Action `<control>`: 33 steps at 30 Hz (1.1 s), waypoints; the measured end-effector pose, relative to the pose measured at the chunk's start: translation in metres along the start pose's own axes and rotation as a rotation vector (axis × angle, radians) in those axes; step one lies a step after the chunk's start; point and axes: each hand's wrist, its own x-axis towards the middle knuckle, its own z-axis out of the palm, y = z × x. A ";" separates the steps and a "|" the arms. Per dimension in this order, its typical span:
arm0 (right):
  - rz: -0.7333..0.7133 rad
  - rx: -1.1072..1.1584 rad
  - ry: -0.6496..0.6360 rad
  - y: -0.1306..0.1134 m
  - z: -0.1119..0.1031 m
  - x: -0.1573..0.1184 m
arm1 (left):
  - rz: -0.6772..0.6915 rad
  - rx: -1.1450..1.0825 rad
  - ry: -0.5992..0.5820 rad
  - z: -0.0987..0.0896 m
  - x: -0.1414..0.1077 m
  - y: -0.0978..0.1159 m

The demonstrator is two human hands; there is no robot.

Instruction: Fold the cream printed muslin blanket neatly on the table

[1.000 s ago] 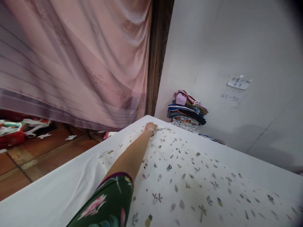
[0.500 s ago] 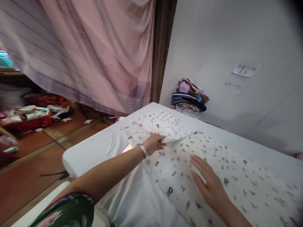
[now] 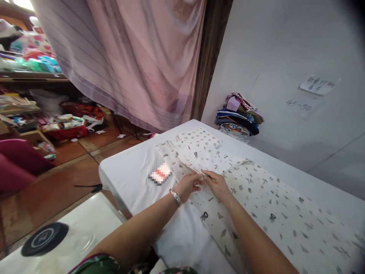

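Observation:
White fabric with a small printed pattern (image 3: 256, 198) lies spread over a table covered in white cloth (image 3: 122, 167). Its far part is folded back on itself. My left hand (image 3: 189, 184), with a bracelet at the wrist, pinches the fabric's folded edge. My right hand (image 3: 218, 186) meets it there, thumb and fingers closed on the same edge. The fingertips of both hands nearly touch. To the left of my left hand lies a phone-like object (image 3: 160, 174), blurred out by pixels.
A stack of folded clothes (image 3: 238, 114) stands behind the table by the wall. A pink curtain (image 3: 142, 68) hangs at the back. Lower left, a black round object (image 3: 45, 239) rests on a white surface. A red box of items (image 3: 67, 129) sits on the floor.
My right hand has moved left and closed on the fabric edge beside my left hand. The view has shifted left, bringing the phone-like object and black round object into sight.

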 end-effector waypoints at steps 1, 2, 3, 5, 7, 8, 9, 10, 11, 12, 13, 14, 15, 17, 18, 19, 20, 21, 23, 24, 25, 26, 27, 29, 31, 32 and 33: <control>0.023 0.015 0.036 0.002 0.001 0.000 | 0.007 0.002 0.000 0.001 0.000 -0.002; 0.046 0.020 0.064 0.003 0.002 0.000 | 0.013 0.005 0.005 0.001 0.001 -0.004; 0.065 0.016 0.093 0.005 0.003 -0.001 | 0.016 0.009 0.013 0.001 0.001 -0.006; 0.068 -0.014 0.174 0.008 0.004 -0.002 | 0.016 0.013 0.035 0.000 0.003 -0.010; -0.008 -0.069 0.240 0.010 0.003 -0.004 | 0.004 0.009 0.051 -0.003 0.004 -0.012; -0.078 -0.113 0.246 0.011 0.002 -0.005 | -0.005 0.005 0.054 -0.004 0.004 -0.012; -0.161 -0.173 0.226 0.012 0.001 -0.007 | -0.015 0.002 0.053 -0.005 0.004 -0.012; -0.244 -0.246 0.180 0.012 0.000 -0.008 | -0.023 0.000 0.049 -0.006 0.004 -0.011; -0.318 -0.325 0.128 0.012 -0.001 -0.008 | -0.029 0.001 0.044 -0.007 0.004 -0.010; -0.378 -0.402 0.082 0.012 -0.002 -0.009 | -0.029 0.005 0.042 -0.007 0.004 -0.009; -0.423 -0.469 0.045 0.012 -0.003 -0.009 | -0.025 0.011 0.043 -0.007 0.003 -0.009; -0.454 -0.521 0.023 0.011 -0.003 -0.010 | -0.018 0.019 0.049 -0.007 0.003 -0.008; -0.473 -0.556 0.013 0.010 -0.003 -0.010 | -0.009 0.029 0.059 -0.008 0.003 -0.008; -0.498 -0.597 -0.002 0.008 -0.003 -0.011 | 0.007 0.049 0.082 -0.008 0.003 -0.009; -0.509 -0.608 -0.015 0.007 -0.003 -0.012 | 0.013 0.056 0.093 -0.009 0.003 -0.009; -0.518 -0.617 -0.029 0.006 -0.003 -0.012 | 0.016 0.062 0.103 -0.009 0.003 -0.009; -0.525 -0.626 -0.039 0.006 -0.002 -0.013 | 0.018 0.067 0.110 -0.010 0.003 -0.009; -0.530 -0.636 -0.046 0.006 -0.002 -0.014 | 0.018 0.071 0.113 -0.010 0.003 -0.009; -0.536 -0.659 -0.041 0.007 -0.001 -0.015 | 0.017 0.080 0.109 -0.011 0.002 -0.008; -0.537 -0.668 -0.035 0.007 -0.001 -0.015 | 0.018 0.087 0.104 -0.011 0.002 -0.007; -0.540 -0.672 -0.028 0.007 0.000 -0.015 | 0.020 0.097 0.096 -0.010 0.001 -0.006; -0.542 -0.670 -0.018 0.007 0.000 -0.015 | 0.024 0.108 0.086 -0.010 0.000 -0.006; -0.542 -0.661 -0.005 0.005 0.001 -0.015 | 0.030 0.118 0.074 -0.010 -0.001 -0.005; -0.526 -0.624 0.033 0.002 0.002 -0.014 | 0.053 0.158 0.049 -0.010 -0.003 -0.005; -0.481 -0.563 0.063 -0.002 0.003 -0.012 | 0.100 0.247 0.030 -0.012 -0.003 -0.005; -0.451 -0.528 0.070 -0.005 0.003 -0.011 | 0.136 0.316 0.024 -0.014 -0.002 -0.005; -0.423 -0.494 0.080 -0.007 0.002 -0.009 | 0.191 0.396 0.024 -0.015 -0.002 -0.005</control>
